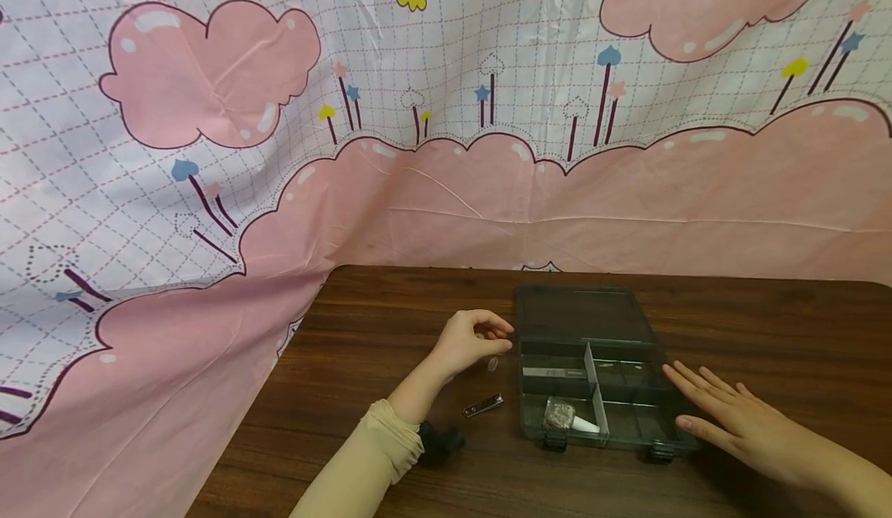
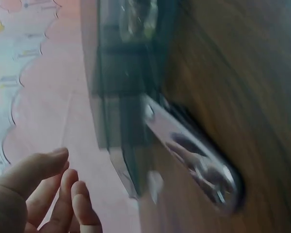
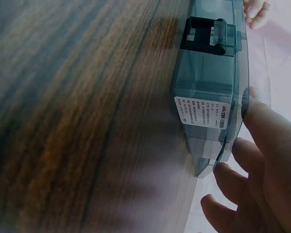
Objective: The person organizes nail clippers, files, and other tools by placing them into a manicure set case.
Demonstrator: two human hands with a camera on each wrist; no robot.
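A see-through dark green compartment box lies on the table with its lid folded back. In its front left compartment is a small glittery bottle with a white cap; a flat pale strip lies in the back left one. My left hand hovers beside the box's left edge, fingers loosely bent, nothing visible between them. Below it is a small clear oval piece. A metal nail clipper lies nearby on the wood. With fingers extended, my right hand touches the box's right edge.
A dark wooden table carries everything. Behind and to the left hangs a pink and white patterned cloth. Two black latches stick out at the box's front. By the left cuff is a black object.
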